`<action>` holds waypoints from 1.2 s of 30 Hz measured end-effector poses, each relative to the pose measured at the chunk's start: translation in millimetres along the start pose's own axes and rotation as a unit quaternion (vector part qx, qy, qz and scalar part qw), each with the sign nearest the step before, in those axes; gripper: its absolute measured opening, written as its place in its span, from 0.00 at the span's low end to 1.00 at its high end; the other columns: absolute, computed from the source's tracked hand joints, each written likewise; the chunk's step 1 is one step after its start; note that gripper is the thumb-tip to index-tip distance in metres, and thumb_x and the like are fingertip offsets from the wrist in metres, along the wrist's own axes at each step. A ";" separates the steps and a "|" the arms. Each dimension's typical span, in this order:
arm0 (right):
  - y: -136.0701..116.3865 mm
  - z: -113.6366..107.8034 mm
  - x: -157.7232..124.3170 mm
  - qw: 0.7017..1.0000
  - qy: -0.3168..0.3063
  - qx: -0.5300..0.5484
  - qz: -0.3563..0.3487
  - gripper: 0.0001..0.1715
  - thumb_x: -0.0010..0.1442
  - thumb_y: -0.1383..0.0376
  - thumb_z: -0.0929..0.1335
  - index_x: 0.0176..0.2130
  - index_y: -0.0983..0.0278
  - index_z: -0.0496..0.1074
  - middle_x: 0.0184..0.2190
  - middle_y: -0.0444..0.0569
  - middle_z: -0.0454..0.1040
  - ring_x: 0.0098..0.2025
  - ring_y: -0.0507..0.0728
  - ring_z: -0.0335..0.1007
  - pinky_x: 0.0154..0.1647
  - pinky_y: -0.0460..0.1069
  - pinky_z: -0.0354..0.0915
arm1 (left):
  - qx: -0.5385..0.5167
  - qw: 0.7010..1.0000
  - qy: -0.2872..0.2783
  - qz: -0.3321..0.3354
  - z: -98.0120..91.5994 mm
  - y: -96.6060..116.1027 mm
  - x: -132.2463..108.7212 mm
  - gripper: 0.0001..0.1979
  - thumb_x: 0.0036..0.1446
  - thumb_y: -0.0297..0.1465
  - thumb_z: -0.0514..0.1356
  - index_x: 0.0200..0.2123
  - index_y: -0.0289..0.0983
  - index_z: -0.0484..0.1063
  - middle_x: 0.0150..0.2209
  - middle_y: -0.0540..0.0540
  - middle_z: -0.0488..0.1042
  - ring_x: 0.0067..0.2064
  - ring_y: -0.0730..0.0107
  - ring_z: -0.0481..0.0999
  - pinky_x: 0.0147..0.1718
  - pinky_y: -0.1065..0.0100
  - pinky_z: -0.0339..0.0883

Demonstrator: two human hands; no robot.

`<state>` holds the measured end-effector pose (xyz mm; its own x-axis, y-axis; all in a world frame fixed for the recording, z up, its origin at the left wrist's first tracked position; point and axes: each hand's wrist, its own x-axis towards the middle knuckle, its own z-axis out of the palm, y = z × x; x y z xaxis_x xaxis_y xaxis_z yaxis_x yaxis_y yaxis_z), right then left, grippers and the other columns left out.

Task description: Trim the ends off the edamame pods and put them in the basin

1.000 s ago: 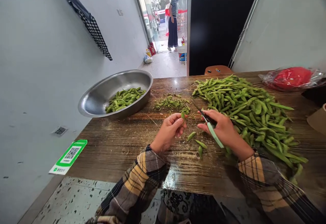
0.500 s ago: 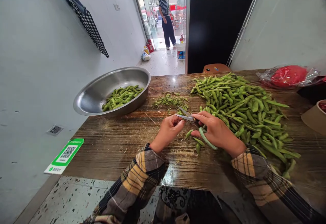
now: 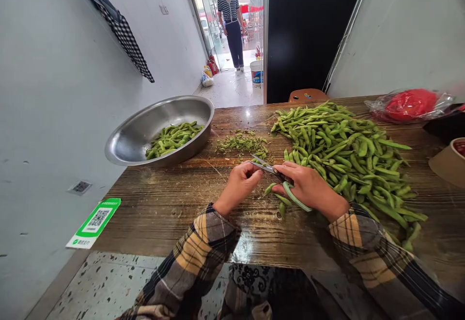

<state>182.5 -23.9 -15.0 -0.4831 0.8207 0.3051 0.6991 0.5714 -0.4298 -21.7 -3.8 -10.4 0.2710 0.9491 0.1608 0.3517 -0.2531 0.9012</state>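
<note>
My right hand (image 3: 308,186) holds scissors (image 3: 292,196) with pale green handles, their blades parted and pointing left. Close to the blade tips, my left hand (image 3: 240,184) is closed in a pinch; whatever lies between its fingers is hidden. A few loose edamame pods (image 3: 282,199) rest on the table under the scissors. To the right spreads a large heap of edamame pods (image 3: 348,150). Small green trimmings (image 3: 242,143) lie beyond my hands. At the left, a tilted-looking steel basin (image 3: 127,138) contains more pods (image 3: 174,138).
The wooden table (image 3: 152,213) carries a green QR-code card (image 3: 95,223) at its left edge. A red item in clear plastic (image 3: 410,104) and a paper tub (image 3: 450,162) are at the right. A person (image 3: 232,24) stands in the doorway, near a bucket (image 3: 256,72).
The person in the doorway has turned to face this way and shifted slightly left. Both my hands and the scissors hold nearly the same position.
</note>
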 end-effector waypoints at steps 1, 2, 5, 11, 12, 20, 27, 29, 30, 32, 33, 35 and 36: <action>1.3 -0.7 0.0 1.000 -0.007 -0.006 0.001 0.22 0.60 0.56 0.69 0.51 0.64 0.70 0.41 0.53 0.74 0.38 0.59 0.72 0.38 0.51 0.66 | 0.017 1.000 0.006 0.013 -0.9 0.0 0.3 0.11 0.54 0.33 0.58 0.22 0.34 0.67 0.24 0.51 0.62 0.29 0.75 0.60 0.28 0.71 0.54; 2.5 -1.5 0.0 1.000 -0.014 -0.012 0.002 0.22 0.60 0.56 0.69 0.51 0.63 0.70 0.40 0.52 0.74 0.37 0.58 0.72 0.37 0.51 0.65 | 0.031 0.999 0.010 0.022 -1.6 -0.2 0.6 0.13 0.53 0.32 0.59 0.20 0.34 0.65 0.24 0.51 0.63 0.29 0.74 0.61 0.29 0.71 0.54; 5.0 -4.3 -0.1 0.999 -0.032 -0.016 0.004 0.21 0.60 0.56 0.69 0.50 0.61 0.71 0.38 0.50 0.74 0.37 0.58 0.72 0.37 0.50 0.64 | 0.027 1.000 -0.001 0.002 -2.1 -2.0 1.4 0.13 0.53 0.32 0.59 0.19 0.34 0.64 0.22 0.52 0.61 0.27 0.76 0.58 0.27 0.71 0.52; 7.4 -3.9 0.3 1.000 -0.019 0.005 0.014 0.20 0.59 0.57 0.70 0.49 0.62 0.72 0.42 0.52 0.76 0.42 0.60 0.73 0.40 0.52 0.66 | -0.108 0.992 -0.008 -0.071 -0.7 -3.8 1.3 0.10 0.52 0.34 0.62 0.26 0.33 0.68 0.21 0.54 0.61 0.23 0.80 0.58 0.24 0.74 0.51; 8.2 -3.1 0.6 1.000 -0.003 0.009 0.020 0.21 0.59 0.57 0.70 0.50 0.63 0.72 0.42 0.53 0.76 0.42 0.61 0.73 0.40 0.52 0.67 | -0.141 0.987 -0.002 -0.081 -1.0 -3.3 1.1 0.10 0.51 0.35 0.63 0.28 0.34 0.68 0.21 0.55 0.62 0.22 0.80 0.58 0.23 0.74 0.52; 3.9 -2.1 1.7 0.997 0.045 0.033 0.045 0.26 0.56 0.57 0.72 0.53 0.62 0.69 0.39 0.50 0.73 0.32 0.56 0.70 0.33 0.51 0.66 | -0.379 0.915 0.030 -0.134 -6.8 -0.2 1.0 0.16 0.46 0.31 0.69 0.35 0.34 0.66 0.29 0.49 0.76 0.26 0.77 0.73 0.27 0.74 0.66; -5.7 0.1 1.7 0.999 0.030 0.031 0.022 0.29 0.55 0.58 0.73 0.54 0.62 0.67 0.43 0.51 0.73 0.38 0.58 0.71 0.35 0.51 0.67 | -0.397 0.910 -0.003 -0.122 -0.5 -0.1 -1.2 0.16 0.46 0.31 0.69 0.35 0.34 0.67 0.30 0.49 0.77 0.28 0.75 0.77 0.29 0.74 0.69; -7.1 0.8 2.0 0.999 0.035 0.033 0.017 0.29 0.55 0.58 0.73 0.54 0.62 0.67 0.43 0.51 0.72 0.38 0.58 0.71 0.35 0.51 0.67 | -0.387 0.914 -0.020 -0.117 2.3 -0.1 -2.4 0.15 0.48 0.31 0.69 0.34 0.33 0.68 0.30 0.48 0.77 0.28 0.74 0.77 0.28 0.73 0.69; -7.4 1.2 2.2 0.999 0.038 0.033 0.013 0.29 0.55 0.58 0.73 0.53 0.61 0.67 0.43 0.51 0.72 0.38 0.58 0.71 0.35 0.51 0.67 | -0.381 0.917 -0.029 -0.115 3.3 -0.1 -3.0 0.14 0.49 0.32 0.68 0.34 0.33 0.68 0.31 0.47 0.77 0.28 0.74 0.77 0.28 0.73 0.69; -6.8 1.9 2.2 0.998 0.044 0.033 0.004 0.27 0.56 0.58 0.72 0.53 0.62 0.67 0.43 0.52 0.72 0.39 0.59 0.71 0.36 0.51 0.67 | -0.371 0.921 -0.042 -0.109 4.4 0.0 -3.9 0.13 0.50 0.32 0.67 0.35 0.33 0.68 0.31 0.47 0.77 0.27 0.74 0.76 0.27 0.73 0.69; -5.9 2.2 2.1 0.999 0.044 0.033 -0.001 0.26 0.57 0.58 0.72 0.52 0.62 0.67 0.43 0.52 0.72 0.39 0.59 0.71 0.37 0.52 0.67 | -0.365 0.924 -0.046 -0.106 4.5 0.2 -4.2 0.12 0.51 0.32 0.67 0.35 0.33 0.68 0.31 0.47 0.77 0.26 0.74 0.76 0.27 0.72 0.69; -3.5 2.3 1.7 0.999 0.038 0.032 -0.008 0.23 0.59 0.57 0.70 0.52 0.63 0.68 0.42 0.52 0.73 0.39 0.59 0.71 0.38 0.52 0.67 | -0.352 0.929 -0.046 -0.101 4.2 0.7 -4.3 0.12 0.51 0.32 0.66 0.34 0.33 0.68 0.30 0.48 0.77 0.25 0.75 0.75 0.26 0.72 0.69; -2.2 2.0 1.5 0.999 0.033 0.031 -0.010 0.22 0.59 0.57 0.70 0.51 0.63 0.68 0.42 0.52 0.73 0.39 0.58 0.71 0.39 0.52 0.67 | -0.345 0.932 -0.043 -0.099 3.9 1.0 -4.1 0.12 0.51 0.32 0.67 0.34 0.33 0.67 0.30 0.48 0.77 0.25 0.75 0.75 0.26 0.73 0.69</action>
<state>179.2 -23.8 -15.3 -0.4595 0.8084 0.3680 0.6543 0.5882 -0.4752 -19.0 -8.7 -11.7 0.3432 0.9384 -0.0416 -0.2502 0.1340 0.9589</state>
